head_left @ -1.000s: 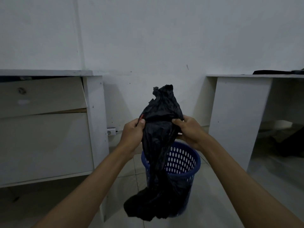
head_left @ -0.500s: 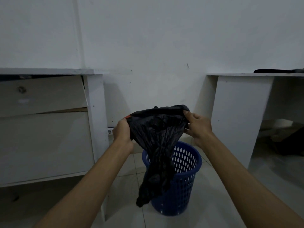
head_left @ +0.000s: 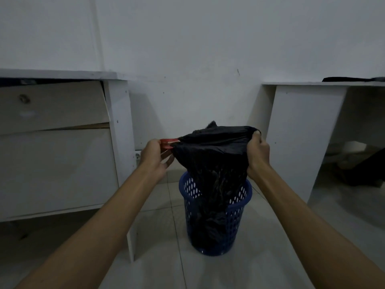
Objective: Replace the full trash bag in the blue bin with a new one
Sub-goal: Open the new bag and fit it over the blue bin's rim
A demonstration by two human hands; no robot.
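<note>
While its lower half already hangs inside the blue bin, the black trash bag has its mouth stretched wide above the rim, so the lining step looks under way; folding the mouth over the rim remains. Its long axis runs vertically, mouth up. The left hand pinches the red drawstring at the bag's edge; the right hand grips the opposite edge. White benches flank the bin on the tiled floor.

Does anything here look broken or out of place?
Yes. The upper drawer front of the white desk on the left hangs crooked, its right end dropped, leaving a wedge-shaped gap above the lower drawer. Otherwise the black bag hangs normally into the blue bin.
</note>
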